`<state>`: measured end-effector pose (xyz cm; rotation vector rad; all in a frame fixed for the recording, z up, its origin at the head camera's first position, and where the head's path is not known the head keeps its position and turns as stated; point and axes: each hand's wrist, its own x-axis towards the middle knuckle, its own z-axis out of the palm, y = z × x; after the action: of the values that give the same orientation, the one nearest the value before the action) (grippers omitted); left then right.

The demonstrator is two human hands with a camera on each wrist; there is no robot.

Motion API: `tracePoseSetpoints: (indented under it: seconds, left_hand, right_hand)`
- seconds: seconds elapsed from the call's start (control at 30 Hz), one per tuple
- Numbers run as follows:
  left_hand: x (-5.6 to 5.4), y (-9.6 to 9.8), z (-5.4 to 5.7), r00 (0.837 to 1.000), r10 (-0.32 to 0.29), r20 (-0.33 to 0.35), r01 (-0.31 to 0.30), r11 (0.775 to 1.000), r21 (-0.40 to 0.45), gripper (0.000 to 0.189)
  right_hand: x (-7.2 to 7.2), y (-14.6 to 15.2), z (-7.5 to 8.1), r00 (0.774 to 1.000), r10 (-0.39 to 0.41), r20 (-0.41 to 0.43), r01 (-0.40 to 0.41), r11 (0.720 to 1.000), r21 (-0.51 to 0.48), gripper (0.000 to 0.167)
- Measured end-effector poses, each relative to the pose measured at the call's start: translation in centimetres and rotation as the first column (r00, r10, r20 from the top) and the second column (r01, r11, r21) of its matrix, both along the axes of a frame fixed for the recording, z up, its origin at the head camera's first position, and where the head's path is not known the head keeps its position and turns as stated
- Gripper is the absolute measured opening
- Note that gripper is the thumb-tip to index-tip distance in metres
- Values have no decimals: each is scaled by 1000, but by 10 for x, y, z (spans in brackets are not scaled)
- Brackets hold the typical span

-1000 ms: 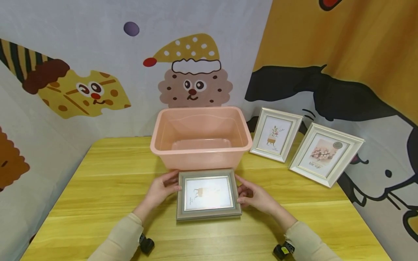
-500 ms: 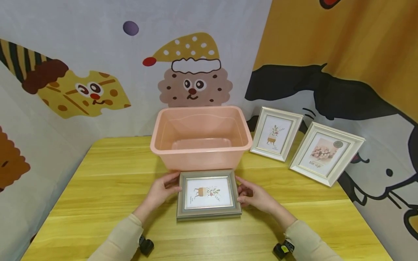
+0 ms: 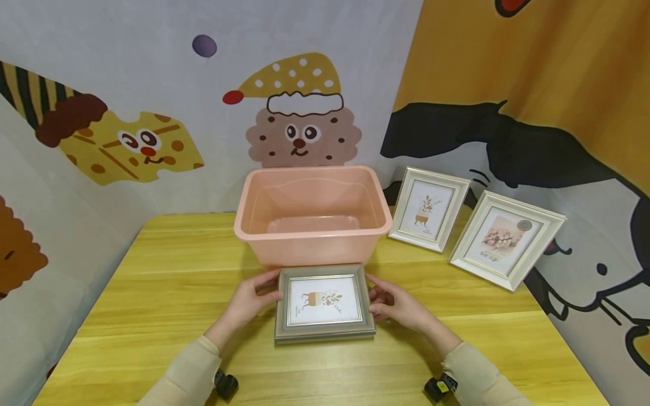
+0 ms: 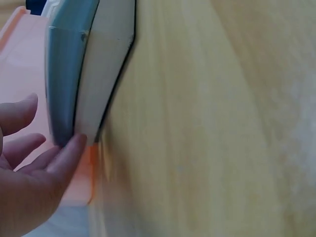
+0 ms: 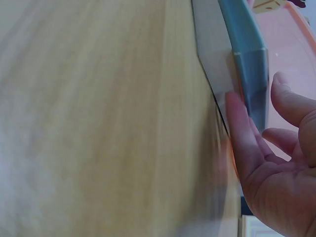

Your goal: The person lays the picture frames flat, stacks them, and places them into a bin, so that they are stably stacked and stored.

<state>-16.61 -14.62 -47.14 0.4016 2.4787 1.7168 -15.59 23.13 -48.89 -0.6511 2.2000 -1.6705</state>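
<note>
A grey-beige picture frame (image 3: 325,330), showing a potted-plant drawing turned sideways, lies face up at the table's middle, just in front of the pink plastic tub (image 3: 315,248). My left hand (image 3: 250,299) touches its left side, the index finger by the far corner and the thumb tip at the edge. At the right side, my right hand (image 3: 398,307) touches it in the same way. In the left wrist view, loosely bent fingers (image 4: 66,160) meet the thick side wall. The right wrist view has fairly straight fingers (image 5: 242,133) against the opposite side.
Behind the frame, the tub stands against a cartoon-print wall cloth (image 3: 218,146). Two cream picture frames stand at the right: one with a plant drawing (image 3: 430,210), one with a pink flower print (image 3: 508,241). The yellow wood-grain table (image 3: 167,282) extends on both sides.
Glare that covered the drawing one second ago has gone, and the drawing now shows fully. Both hands stay at the frame's sides.
</note>
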Motion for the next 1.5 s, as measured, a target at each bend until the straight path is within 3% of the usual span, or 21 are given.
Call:
tracePoseSetpoints:
  seconds: [0.17,0.33,0.53,0.7,0.87,1.0,1.2,1.5]
  left_hand:
    - [3,-3,6,999,16,-44,-15,1000,9,49]
    - [5,-6,12,997,7,-74,-4,999,52,48]
    - [9,-6,15,994,-24,-109,28,999,29,48]
    - [12,1,18,989,-70,-130,72,997,11,50]
    - [16,10,22,990,-89,-108,91,996,21,54]
    - [19,18,26,988,-101,-118,104,994,19,52]
    - [18,30,30,976,-120,-183,126,992,23,50]
    - [16,46,39,956,-173,-237,185,982,30,54]
  right_hand:
    - [-3,10,5,997,-52,-58,51,999,-17,65]
    - [-5,23,16,983,-115,-141,121,992,36,60]
    - [-8,42,25,942,-167,-292,212,968,131,53]
    - [-10,65,31,908,-225,-353,276,956,103,52]
    - [-10,91,42,873,-284,-396,349,931,104,55]
    - [-9,113,56,839,-332,-430,437,883,170,57]
    - [-5,145,81,791,-397,-465,558,779,285,61]
    - [-3,182,117,710,-509,-486,688,648,326,70]
